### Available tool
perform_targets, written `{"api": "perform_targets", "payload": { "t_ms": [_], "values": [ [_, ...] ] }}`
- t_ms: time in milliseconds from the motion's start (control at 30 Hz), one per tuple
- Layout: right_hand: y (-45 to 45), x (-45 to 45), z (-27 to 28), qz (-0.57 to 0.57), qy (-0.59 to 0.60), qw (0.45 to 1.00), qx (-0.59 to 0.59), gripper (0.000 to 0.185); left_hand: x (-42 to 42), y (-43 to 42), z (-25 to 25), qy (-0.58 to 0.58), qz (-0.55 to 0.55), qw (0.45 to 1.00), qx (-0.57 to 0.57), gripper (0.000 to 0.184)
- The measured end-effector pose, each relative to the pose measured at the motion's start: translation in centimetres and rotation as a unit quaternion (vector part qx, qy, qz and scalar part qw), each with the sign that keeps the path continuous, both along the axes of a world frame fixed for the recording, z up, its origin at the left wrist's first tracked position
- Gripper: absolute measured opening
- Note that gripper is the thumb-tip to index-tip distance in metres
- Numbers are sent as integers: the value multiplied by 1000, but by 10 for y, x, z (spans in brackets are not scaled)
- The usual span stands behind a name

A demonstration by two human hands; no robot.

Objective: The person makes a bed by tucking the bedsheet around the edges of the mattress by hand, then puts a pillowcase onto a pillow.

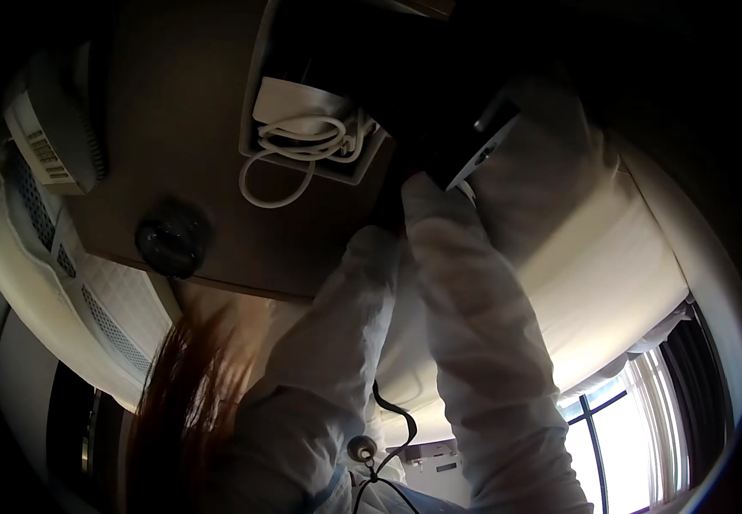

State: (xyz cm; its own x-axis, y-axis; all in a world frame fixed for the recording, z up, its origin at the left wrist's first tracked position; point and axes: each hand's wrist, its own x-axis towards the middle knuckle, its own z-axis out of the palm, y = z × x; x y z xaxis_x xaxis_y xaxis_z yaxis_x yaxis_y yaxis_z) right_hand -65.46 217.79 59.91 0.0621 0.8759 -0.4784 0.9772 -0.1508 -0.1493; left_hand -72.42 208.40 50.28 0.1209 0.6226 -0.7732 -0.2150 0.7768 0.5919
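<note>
Both of my arms reach forward in loose white sleeves, the left sleeve (328, 321) and the right sleeve (482, 295). Past the cuffs, deep shadow swallows my left hand and my right hand, so their fingers and anything in them cannot be made out. Close beyond the right cuff is a pale, flat-edged object (482, 158) with a small dark mark, partly lost in the dark. Ahead and left of the left cuff, a light-rimmed tray (355, 178) holds a white box-like item (289, 100) and a coiled white cable (306, 137), one loop hanging over the rim.
The tray stands on a brown tabletop (165, 128). A beige device with a row of buttons (44, 157) and a dark glossy round object (169, 238) are at left. A white-covered bed (610, 265) lies right, with a window (610, 437) behind. Long hair hangs lower left.
</note>
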Motion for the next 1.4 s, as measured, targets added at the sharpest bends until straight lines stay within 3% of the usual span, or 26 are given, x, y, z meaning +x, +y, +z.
{"api": "perform_targets", "payload": {
  "t_ms": [167,467,600,1400],
  "values": [
    [3,-1,-3,-6,1,1000,-5,36,-41,-15,27,14,20,1000,-6,52],
    [8,-10,-11,-15,5,1000,-12,36,-199,-82,139,129,112,985,-26,51],
    [14,-15,-19,-33,3,999,-7,36,-240,-89,164,167,127,977,-27,51],
    [25,-28,-45,-106,9,994,22,35,-280,-72,150,138,80,987,-23,51]
  ]
}}
